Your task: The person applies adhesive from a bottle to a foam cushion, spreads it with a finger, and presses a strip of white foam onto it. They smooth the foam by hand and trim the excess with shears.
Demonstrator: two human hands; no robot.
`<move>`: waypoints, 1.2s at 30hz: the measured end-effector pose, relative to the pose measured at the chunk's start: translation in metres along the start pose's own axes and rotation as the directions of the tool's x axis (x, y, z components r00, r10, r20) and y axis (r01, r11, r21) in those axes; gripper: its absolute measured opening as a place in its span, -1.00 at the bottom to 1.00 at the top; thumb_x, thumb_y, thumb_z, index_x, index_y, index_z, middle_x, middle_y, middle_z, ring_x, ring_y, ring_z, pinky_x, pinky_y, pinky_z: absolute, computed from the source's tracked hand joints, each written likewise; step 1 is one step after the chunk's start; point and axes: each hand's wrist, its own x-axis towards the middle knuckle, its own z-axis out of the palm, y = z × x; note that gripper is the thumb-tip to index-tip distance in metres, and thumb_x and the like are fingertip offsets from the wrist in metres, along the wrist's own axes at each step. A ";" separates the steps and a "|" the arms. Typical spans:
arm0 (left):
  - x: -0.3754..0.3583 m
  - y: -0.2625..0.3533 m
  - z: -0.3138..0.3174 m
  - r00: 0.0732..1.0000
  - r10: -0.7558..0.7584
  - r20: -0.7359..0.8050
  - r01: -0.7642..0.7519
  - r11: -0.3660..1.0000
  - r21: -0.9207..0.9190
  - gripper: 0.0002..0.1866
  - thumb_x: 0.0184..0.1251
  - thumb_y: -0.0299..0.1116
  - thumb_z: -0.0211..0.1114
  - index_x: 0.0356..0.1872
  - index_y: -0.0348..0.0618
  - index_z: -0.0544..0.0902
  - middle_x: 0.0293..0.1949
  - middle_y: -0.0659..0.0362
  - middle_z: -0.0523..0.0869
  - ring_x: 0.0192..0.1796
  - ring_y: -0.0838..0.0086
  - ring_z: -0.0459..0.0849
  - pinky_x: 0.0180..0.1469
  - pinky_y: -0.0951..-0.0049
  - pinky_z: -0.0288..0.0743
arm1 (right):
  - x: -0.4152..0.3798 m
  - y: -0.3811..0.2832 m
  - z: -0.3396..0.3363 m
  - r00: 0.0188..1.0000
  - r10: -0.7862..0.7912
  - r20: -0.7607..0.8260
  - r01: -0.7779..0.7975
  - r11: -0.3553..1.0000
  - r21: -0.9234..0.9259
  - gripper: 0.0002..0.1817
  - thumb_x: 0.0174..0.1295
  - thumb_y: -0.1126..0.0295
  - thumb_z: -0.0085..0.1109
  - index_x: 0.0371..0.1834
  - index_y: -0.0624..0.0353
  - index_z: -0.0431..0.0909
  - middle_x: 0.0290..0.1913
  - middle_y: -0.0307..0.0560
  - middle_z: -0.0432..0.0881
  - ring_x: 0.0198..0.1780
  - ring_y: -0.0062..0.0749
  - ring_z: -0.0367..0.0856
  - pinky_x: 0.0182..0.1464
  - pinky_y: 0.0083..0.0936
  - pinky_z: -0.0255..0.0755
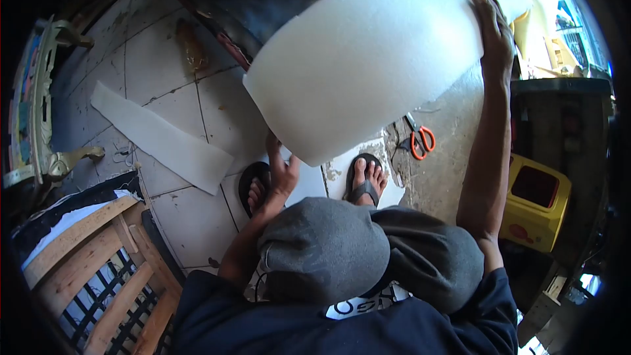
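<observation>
A large white foam sheet (368,59) curves across the upper middle of the view. My right hand (495,29) lies along its right end, with the fingers over the edge and the thumb hidden. At the lower left edge, my left hand (282,169) pinches the sheet, its fingertips partly behind it. Scissors with orange handles (420,142) lie on the floor beneath the sheet, their blades partly covered. A long white offcut strip (161,137) rests on the tiles to the left.
A slatted wooden frame with black webbing (108,269) stands at lower left. Pale carved furniture (49,105) is at far left, with a brown bottle (192,46) on the tiles. On the right sit a yellow box (536,204) and a dark bench (559,85).
</observation>
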 end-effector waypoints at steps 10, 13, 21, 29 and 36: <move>0.066 0.033 0.036 0.983 -0.145 0.113 0.093 0.922 0.376 -0.46 0.55 -0.18 0.19 0.44 -0.18 0.41 0.37 0.11 0.55 0.39 0.24 0.50 0.43 0.20 0.36 | -0.007 -0.018 0.019 0.922 0.381 -0.072 -0.241 0.708 0.663 -0.54 0.61 0.28 0.01 0.34 0.48 0.51 0.28 0.18 0.66 0.27 -0.25 0.64 0.30 -0.47 0.53; 0.060 0.034 0.029 0.979 -0.158 0.132 0.091 0.907 0.412 -0.45 0.54 -0.17 0.22 0.44 -0.17 0.42 0.37 0.10 0.55 0.39 0.23 0.50 0.43 0.20 0.36 | -0.006 -0.034 0.013 0.939 0.335 -0.075 -0.245 0.807 0.538 -0.53 0.60 0.27 0.03 0.33 0.48 0.52 0.29 0.18 0.65 0.27 -0.23 0.65 0.31 -0.46 0.52; 0.056 0.038 0.023 0.964 -0.205 0.168 0.098 0.865 0.492 -0.42 0.50 -0.16 0.27 0.45 -0.15 0.44 0.39 0.07 0.54 0.41 0.18 0.48 0.44 0.18 0.35 | -0.004 -0.036 0.008 0.966 0.242 -0.092 -0.223 0.957 0.184 -0.50 0.58 0.10 -0.06 0.21 0.28 0.69 0.32 0.03 0.67 0.52 -0.14 0.38 0.58 -0.25 0.13; 0.069 0.039 0.027 0.948 -0.225 0.226 0.041 0.789 0.613 -0.39 0.46 -0.14 0.33 0.45 -0.14 0.45 0.41 0.04 0.53 0.42 0.14 0.47 0.45 0.17 0.35 | -0.010 0.010 0.012 0.987 0.143 -0.072 -0.142 0.990 0.022 -0.48 0.62 -0.08 -0.15 0.19 0.03 0.67 0.06 0.01 0.78 0.18 -0.23 0.71 0.30 -0.25 0.47; 0.040 -0.016 -0.046 0.836 -0.143 0.530 -0.021 0.956 0.292 -0.44 0.47 -0.20 0.29 0.45 -0.05 0.47 0.36 -0.08 0.52 0.38 0.12 0.47 0.42 0.20 0.37 | -0.014 -0.027 0.009 0.967 0.121 -0.222 -0.139 0.988 -0.067 -0.41 0.60 -0.13 -0.18 0.51 -0.12 0.49 0.53 -0.03 0.46 0.68 -0.14 0.11 0.70 -0.08 -0.21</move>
